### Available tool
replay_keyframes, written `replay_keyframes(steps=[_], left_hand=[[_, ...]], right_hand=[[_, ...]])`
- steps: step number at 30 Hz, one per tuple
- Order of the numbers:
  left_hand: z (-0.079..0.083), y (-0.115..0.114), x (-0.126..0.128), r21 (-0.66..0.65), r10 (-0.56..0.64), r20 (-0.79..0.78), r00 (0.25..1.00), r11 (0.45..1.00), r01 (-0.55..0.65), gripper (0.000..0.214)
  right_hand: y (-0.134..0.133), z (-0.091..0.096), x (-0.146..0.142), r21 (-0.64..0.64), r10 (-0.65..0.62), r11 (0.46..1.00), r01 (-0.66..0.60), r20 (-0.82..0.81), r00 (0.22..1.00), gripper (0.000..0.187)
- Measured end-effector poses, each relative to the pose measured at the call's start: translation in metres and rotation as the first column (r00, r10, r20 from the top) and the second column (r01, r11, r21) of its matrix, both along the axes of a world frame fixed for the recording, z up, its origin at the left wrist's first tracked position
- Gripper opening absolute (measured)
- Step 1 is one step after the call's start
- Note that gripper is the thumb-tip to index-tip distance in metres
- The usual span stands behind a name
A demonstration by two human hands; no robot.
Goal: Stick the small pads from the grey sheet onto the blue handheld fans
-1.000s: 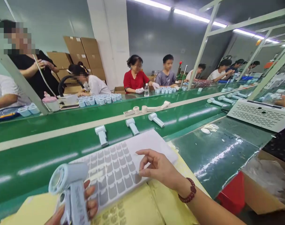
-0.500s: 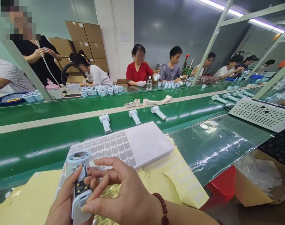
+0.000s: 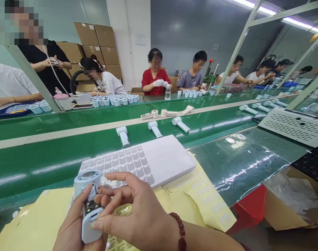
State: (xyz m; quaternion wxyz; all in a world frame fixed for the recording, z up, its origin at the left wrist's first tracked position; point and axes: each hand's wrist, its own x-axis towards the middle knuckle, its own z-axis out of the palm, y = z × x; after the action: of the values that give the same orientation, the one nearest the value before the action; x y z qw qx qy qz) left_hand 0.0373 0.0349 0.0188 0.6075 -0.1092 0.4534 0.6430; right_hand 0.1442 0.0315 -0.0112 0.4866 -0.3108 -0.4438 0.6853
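Left hand (image 3: pixel 75 223) clamps a pale-blue plastic handheld fan (image 3: pixel 88 228) at six o'clock; right hand (image 3: pixel 140 216) half-closed against its dark circuit board (image 3: pixel 91 206), any pinched item hidden.

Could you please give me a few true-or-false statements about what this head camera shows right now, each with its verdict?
1. The left hand grips a pale blue plastic handheld fan whose black circuit board is exposed. True.
2. The dark red bead bracelet is on the left wrist. False: it circles the wrist of the right hand.
3. A stack of white sheets with rounded grey pads lies just beyond the hands. True.
4. The co-worker in the red shirt across the green conveyor belt works bare-handed. False: that person wears white gloves.
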Motion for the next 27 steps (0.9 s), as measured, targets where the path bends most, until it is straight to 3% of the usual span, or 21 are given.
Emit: replay_keyframes(steps=[16, 23, 25, 27], left_hand=[[-0.0051, -0.0001, -0.0024, 0.007, -0.008, 0.027, 1.0, 1.0, 0.008, 0.027], [0.0039, -0.0004, 0.0035, -0.012, 0.022, 0.053, 0.998, 1.0, -0.022, 0.027], [0.0048, -0.0003, 0.004, -0.026, 0.026, 0.03, 0.999, 0.999, -0.025, 0.028], [0.0021, -0.0008, 0.0026, -0.006, -0.001, -0.013, 1.0, 1.0, 0.001, 0.028]], right_hand=[[0.0013, 0.0051, 0.0024, -0.012, 0.012, 1.0, -0.011, 0.022, 1.0, 0.08], [-0.0005, 0.0052, 0.0024, 0.036, -0.024, 0.999, 0.021, 0.06, 0.998, 0.077], [-0.0016, 0.0024, -0.0003, 0.073, -0.048, 0.996, 0.041, 0.095, 0.994, 0.077], [-0.003, -0.0031, -0.0046, 0.199, -0.124, 0.976, 0.093, 0.153, 0.98, 0.075]])
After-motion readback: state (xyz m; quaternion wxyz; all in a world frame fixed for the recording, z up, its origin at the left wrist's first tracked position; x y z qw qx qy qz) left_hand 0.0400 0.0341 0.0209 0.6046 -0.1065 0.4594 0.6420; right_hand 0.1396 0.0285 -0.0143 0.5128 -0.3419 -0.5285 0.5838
